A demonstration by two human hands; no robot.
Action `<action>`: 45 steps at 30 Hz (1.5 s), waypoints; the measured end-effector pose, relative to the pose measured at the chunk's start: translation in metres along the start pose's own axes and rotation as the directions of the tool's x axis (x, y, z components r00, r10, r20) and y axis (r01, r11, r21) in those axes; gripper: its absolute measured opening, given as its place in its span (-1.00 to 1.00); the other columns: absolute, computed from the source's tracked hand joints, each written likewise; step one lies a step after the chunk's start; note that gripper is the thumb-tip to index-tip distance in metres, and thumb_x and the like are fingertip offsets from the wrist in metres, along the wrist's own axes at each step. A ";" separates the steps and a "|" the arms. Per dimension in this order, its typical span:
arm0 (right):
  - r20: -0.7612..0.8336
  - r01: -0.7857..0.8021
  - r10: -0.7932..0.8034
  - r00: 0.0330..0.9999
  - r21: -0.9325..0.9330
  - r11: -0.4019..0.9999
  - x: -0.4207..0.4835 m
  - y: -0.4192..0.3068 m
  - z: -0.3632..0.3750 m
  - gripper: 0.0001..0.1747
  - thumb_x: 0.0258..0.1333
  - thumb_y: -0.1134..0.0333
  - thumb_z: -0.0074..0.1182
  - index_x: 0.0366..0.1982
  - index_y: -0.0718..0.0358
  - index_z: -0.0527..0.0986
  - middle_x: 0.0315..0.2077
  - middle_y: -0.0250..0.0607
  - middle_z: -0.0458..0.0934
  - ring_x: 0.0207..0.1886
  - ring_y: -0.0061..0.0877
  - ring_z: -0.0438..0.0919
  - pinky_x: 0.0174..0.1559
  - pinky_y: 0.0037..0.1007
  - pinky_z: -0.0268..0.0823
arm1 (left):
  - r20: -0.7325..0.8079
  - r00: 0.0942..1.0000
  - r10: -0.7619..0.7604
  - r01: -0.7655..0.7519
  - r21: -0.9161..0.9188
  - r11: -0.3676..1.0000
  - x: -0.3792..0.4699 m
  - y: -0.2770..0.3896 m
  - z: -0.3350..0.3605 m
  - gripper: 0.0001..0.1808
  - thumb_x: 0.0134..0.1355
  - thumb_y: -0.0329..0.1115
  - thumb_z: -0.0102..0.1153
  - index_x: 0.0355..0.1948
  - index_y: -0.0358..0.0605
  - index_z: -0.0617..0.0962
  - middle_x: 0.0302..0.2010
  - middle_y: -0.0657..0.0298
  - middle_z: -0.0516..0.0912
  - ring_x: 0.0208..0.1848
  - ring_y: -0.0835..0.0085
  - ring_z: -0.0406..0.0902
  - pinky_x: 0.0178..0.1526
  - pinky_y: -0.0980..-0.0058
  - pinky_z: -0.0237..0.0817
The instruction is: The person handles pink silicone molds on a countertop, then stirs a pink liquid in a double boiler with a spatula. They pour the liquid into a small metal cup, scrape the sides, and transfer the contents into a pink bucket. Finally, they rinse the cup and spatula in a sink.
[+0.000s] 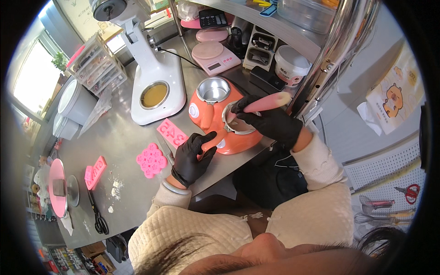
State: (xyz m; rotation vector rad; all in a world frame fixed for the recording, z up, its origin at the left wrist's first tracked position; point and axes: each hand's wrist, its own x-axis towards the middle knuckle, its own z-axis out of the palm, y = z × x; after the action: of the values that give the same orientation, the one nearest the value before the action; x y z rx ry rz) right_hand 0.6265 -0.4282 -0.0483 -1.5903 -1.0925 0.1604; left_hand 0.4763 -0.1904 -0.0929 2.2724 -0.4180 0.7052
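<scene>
My left hand [196, 158], in a black glove, grips the orange handle [214, 140] of a melting pot's pan at the table's front edge. In my right hand [266, 122], also black-gloved, is a spatula with a pink handle [263, 103]; its lower end reaches into the right metal pan [242, 127], whose contents are partly hidden by the hand. That pan sits in an orange double melting pot [233, 147]. The other pan [213, 90], shiny inside, sits in the same pot. Left of the pot lie a pink number mold [172, 132], a knife [166, 150] and a pink flower mold [151, 160].
A white stand mixer [156, 68] and a pink kitchen scale [216, 56] stand behind. Black scissors [97, 216], another pink mold [97, 172], white crumbs [116, 189] and a pink turntable [56, 197] are at the left. A metal post [323, 68] rises at the right.
</scene>
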 end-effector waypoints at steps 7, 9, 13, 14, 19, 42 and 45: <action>-0.059 -0.017 -0.023 0.998 -0.587 0.809 0.007 -0.005 0.003 -0.75 0.26 0.24 0.22 -0.22 0.29 0.58 -0.31 0.07 0.64 -0.27 -0.03 0.62 -0.21 -0.17 0.47 | -0.024 1.000 0.011 -0.011 -0.026 1.000 -0.001 -0.001 0.002 -0.49 0.10 -0.55 0.40 0.12 -0.07 0.62 -0.31 0.16 0.61 -0.38 0.16 0.58 -0.33 0.30 0.43; -0.021 -0.037 0.031 0.999 -0.496 0.868 0.011 -0.016 0.002 -0.74 0.26 0.20 0.23 -0.22 0.28 0.59 -0.37 0.04 0.64 -0.31 -0.02 0.63 -0.25 -0.15 0.46 | -0.025 1.000 0.011 -0.012 -0.032 0.999 0.000 0.000 0.002 -0.49 0.11 -0.54 0.40 0.12 -0.07 0.62 -0.31 0.16 0.60 -0.38 0.16 0.58 -0.33 0.30 0.42; -0.207 -0.118 0.012 0.978 -0.511 0.851 0.010 -0.030 0.006 -0.76 0.26 0.20 0.22 -0.24 0.24 0.60 -0.42 0.00 0.64 -0.32 -0.03 0.63 -0.28 -0.15 0.46 | -0.020 1.000 0.019 -0.019 -0.017 1.000 0.001 0.003 -0.001 -0.48 0.12 -0.53 0.39 0.14 -0.05 0.62 -0.31 0.17 0.60 -0.39 0.17 0.57 -0.34 0.32 0.42; -0.244 -0.098 -0.067 0.967 -0.606 0.790 0.008 -0.029 0.010 -0.77 0.27 0.20 0.23 -0.23 0.24 0.60 -0.42 -0.01 0.64 -0.32 -0.04 0.63 -0.28 -0.16 0.46 | -0.024 0.999 0.026 -0.027 -0.015 1.000 0.001 0.003 -0.002 -0.48 0.12 -0.53 0.39 0.14 -0.04 0.62 -0.32 0.18 0.60 -0.40 0.18 0.57 -0.34 0.32 0.42; -0.346 -0.091 -0.138 0.928 -0.570 0.817 -0.006 -0.002 0.035 -0.80 0.24 0.31 0.29 -0.18 0.25 0.59 -0.33 -0.10 0.67 -0.29 -0.21 0.67 -0.24 -0.29 0.50 | 0.036 0.998 -0.045 0.046 -0.026 0.999 -0.001 0.006 -0.004 -0.47 0.12 -0.52 0.39 0.15 -0.03 0.62 -0.33 0.19 0.59 -0.40 0.21 0.55 -0.33 0.32 0.42; 0.019 -0.193 0.201 0.979 -0.205 0.960 -0.001 -0.024 -0.006 -0.79 0.32 0.31 0.21 -0.11 0.27 0.62 -0.23 -0.18 0.70 -0.17 -0.44 0.66 -0.10 -0.37 0.47 | -0.024 1.000 0.008 -0.008 -0.007 1.000 -0.001 0.002 -0.004 -0.51 0.14 -0.51 0.38 0.13 -0.02 0.64 -0.35 0.17 0.59 -0.36 0.17 0.59 -0.30 0.30 0.44; 0.055 -0.159 0.170 0.984 -0.175 0.972 0.003 -0.024 -0.017 -0.81 0.31 0.38 0.22 -0.09 0.28 0.62 -0.20 -0.23 0.69 -0.12 -0.53 0.63 -0.04 -0.43 0.46 | 0.010 0.997 -0.071 0.071 -0.031 0.997 -0.002 0.003 -0.002 -0.50 0.14 -0.50 0.38 0.14 -0.02 0.63 -0.34 0.16 0.59 -0.36 0.17 0.59 -0.31 0.31 0.44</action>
State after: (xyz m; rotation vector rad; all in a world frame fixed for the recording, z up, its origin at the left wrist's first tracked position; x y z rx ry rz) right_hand 0.6257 -0.4397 -0.0210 -1.8420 -1.0496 0.2404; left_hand 0.4722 -0.1909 -0.0907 2.2505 -0.3485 0.6482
